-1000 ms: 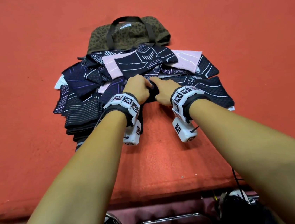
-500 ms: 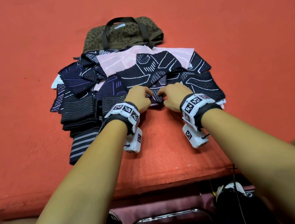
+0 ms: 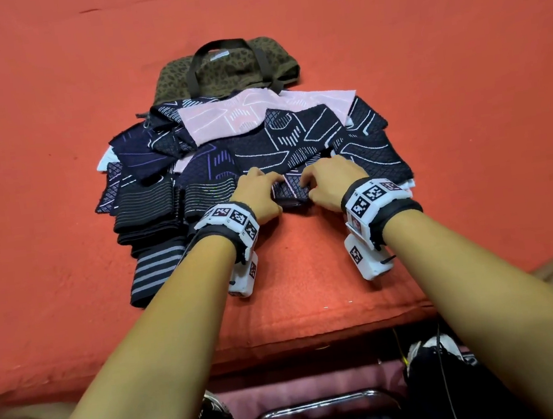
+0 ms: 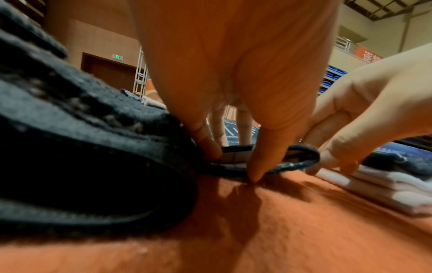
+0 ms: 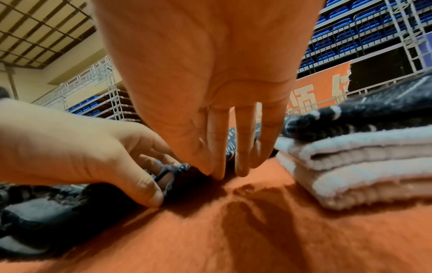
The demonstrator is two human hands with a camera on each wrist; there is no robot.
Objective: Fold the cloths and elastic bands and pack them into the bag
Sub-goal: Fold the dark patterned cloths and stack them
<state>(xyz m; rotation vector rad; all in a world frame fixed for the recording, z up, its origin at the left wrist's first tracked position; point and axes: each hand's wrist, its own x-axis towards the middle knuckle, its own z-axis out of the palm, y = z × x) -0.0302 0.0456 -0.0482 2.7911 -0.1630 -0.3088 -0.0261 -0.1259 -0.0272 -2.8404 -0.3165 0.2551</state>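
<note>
At the near edge of the orange surface we find both forearms reaching forward, each with a white marker-tagged wrist unit. Just beyond the wrists, the left hand and the right hand meet over a small dark patterned cloth at the front of the pile. In the left wrist view, the left thumb and fingers curl down and pinch the dark folded edge against the surface. In the right wrist view, the right fingertips point down onto the same cloth, thumb closed against them, so we read this hand as narrow and pinching the cloth.

To the left of the hands we note dark striped elastic bands stacked flat, with one striped band lying nearest. To the right, folded pale cloths sit under a dark one. Behind the hands, navy and pink cloths overlap in a loose heap. Farthest away, the olive leopard-print bag lies flat, black handles up, its near edge touching the heap
</note>
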